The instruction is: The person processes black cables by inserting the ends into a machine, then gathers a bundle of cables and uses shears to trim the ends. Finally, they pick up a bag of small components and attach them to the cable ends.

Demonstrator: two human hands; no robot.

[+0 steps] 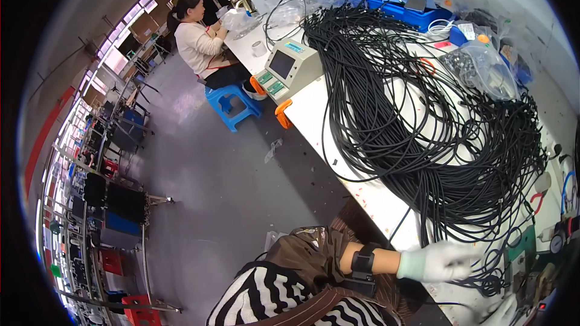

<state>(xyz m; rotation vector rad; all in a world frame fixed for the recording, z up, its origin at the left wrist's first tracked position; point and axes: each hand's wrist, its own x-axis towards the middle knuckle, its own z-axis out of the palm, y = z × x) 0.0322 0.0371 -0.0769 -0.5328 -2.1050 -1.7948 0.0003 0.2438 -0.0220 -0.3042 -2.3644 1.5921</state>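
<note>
My left hand, in a white knitted glove with a pale green cuff, is over the near end of the table. Its fingers look bent together and slightly blurred; what they hold, if anything, is hidden. Beside and below them lie loops of thin black cable. At the lower right edge is my right hand, also white-gloved, dim and partly cut off, its fingers unclear. Just beyond my hands a large heap of black cables spreads across the white table. A black strap with a small device circles my left forearm.
A grey box with a screen stands at the table's left edge, near orange clamps. A blue tray and clear plastic bags lie at the back. Another person sits farther along on a blue stool.
</note>
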